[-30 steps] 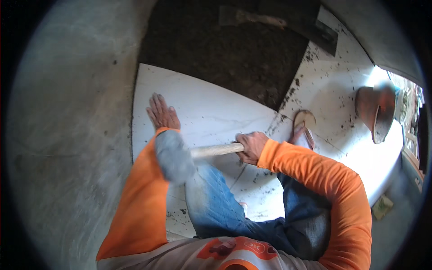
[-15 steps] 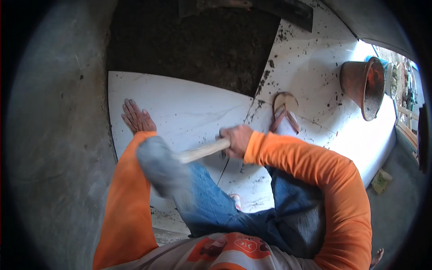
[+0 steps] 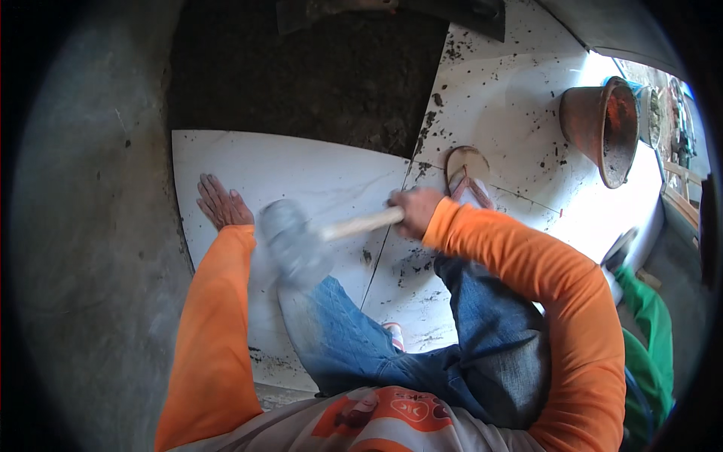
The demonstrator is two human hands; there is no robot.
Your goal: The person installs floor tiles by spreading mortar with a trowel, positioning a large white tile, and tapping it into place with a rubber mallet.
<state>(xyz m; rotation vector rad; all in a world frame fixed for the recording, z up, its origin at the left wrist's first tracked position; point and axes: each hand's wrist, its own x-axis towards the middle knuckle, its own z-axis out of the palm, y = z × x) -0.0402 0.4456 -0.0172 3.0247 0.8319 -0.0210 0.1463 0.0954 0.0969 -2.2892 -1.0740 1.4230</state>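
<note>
My left hand [image 3: 224, 205] lies flat, fingers stretched out, on a large white floor tile [image 3: 331, 177] beside the grey wall. In my right hand [image 3: 416, 211] is the pale wooden handle of a mallet [image 3: 295, 245], gripped near its end. The mallet's thick grey head is blurred by motion and hangs over the tile, between my left hand and my bent knee. Whether the head touches the tile, I cannot tell. Beyond the tile's far edge lies a bed of dark, damp mortar or soil [image 3: 301, 83].
Dark crumbs dot the tiles on the right. A tan sandal [image 3: 467, 167] sits past my right hand, and a brown bucket [image 3: 587, 128] lies tipped farther right. Across the far side of the bed is a dark flat tool [image 3: 459, 16]. Another person's green clothing [image 3: 649, 324] shows at lower right.
The mallet has swung away from my left forearm, its head now over the tile. My right hand has shifted slightly up and right. A person in green has come in at right.
</note>
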